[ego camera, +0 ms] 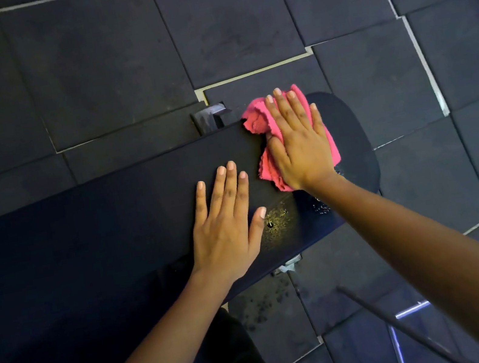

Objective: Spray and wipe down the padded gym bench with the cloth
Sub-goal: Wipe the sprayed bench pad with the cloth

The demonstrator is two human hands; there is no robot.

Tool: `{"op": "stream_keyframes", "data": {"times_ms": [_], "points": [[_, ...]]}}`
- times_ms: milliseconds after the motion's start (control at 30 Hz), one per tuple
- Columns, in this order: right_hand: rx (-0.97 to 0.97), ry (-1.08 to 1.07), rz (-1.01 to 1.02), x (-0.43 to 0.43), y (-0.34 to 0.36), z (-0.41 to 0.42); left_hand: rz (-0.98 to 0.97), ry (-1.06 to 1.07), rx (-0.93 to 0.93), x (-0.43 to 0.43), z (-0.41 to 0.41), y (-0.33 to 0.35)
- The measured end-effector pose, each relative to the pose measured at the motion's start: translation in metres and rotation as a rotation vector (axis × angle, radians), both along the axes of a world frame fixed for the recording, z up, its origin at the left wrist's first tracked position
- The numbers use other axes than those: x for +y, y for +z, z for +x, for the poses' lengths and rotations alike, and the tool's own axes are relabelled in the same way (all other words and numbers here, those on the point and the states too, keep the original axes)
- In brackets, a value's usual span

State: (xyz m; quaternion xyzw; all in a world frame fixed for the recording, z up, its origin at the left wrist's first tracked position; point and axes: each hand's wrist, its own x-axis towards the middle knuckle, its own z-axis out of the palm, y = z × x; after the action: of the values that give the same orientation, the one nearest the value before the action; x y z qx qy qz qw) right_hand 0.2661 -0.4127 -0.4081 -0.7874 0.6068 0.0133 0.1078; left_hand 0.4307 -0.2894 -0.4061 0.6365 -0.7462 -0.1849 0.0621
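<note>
The padded gym bench (82,241) is dark navy and runs from the lower left to a rounded end at the right. A pink cloth (256,120) lies crumpled on that end. My right hand (298,142) lies flat on the cloth with fingers spread, pressing it onto the pad. My left hand (226,225) rests flat on the bare pad just left of the cloth, fingers apart, holding nothing. Droplets of spray (321,207) and a lit, speckled patch (277,222) show on the pad below my right wrist. No spray bottle is in view.
Dark rubber floor tiles (114,59) with pale seams surround the bench. A metal frame part (210,116) sticks out behind the bench. A thin dark bar (394,323) crosses the lower right. Dark spots (263,305) mark the floor under the bench.
</note>
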Motion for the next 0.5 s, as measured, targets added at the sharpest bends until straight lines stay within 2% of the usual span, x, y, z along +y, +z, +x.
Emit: {"op": "stream_keyframes", "data": {"times_ms": [167, 267, 300, 367, 433, 500], "points": [[-0.013, -0.195, 0.015, -0.009, 0.005, -0.029, 0.006, -0.032, -0.032, 0.000, -0.002, -0.001], [-0.134, -0.292, 0.005, -0.011, 0.010, -0.031, -0.010, -0.048, -0.049, 0.001, -0.002, -0.002], [-0.177, -0.271, -0.012, -0.011, 0.012, -0.029, -0.021, -0.058, -0.052, 0.001, -0.003, -0.002], [-0.173, -0.086, -0.036, -0.007, 0.014, -0.022, -0.039, -0.083, -0.049, 0.002, -0.004, -0.003], [-0.032, 0.132, -0.019, 0.000, 0.011, -0.016, -0.051, -0.103, -0.057, 0.002, -0.004, -0.004], [0.095, 0.179, -0.001, 0.001, 0.006, -0.017, -0.044, -0.119, -0.079, 0.002, -0.004, -0.004]]}}
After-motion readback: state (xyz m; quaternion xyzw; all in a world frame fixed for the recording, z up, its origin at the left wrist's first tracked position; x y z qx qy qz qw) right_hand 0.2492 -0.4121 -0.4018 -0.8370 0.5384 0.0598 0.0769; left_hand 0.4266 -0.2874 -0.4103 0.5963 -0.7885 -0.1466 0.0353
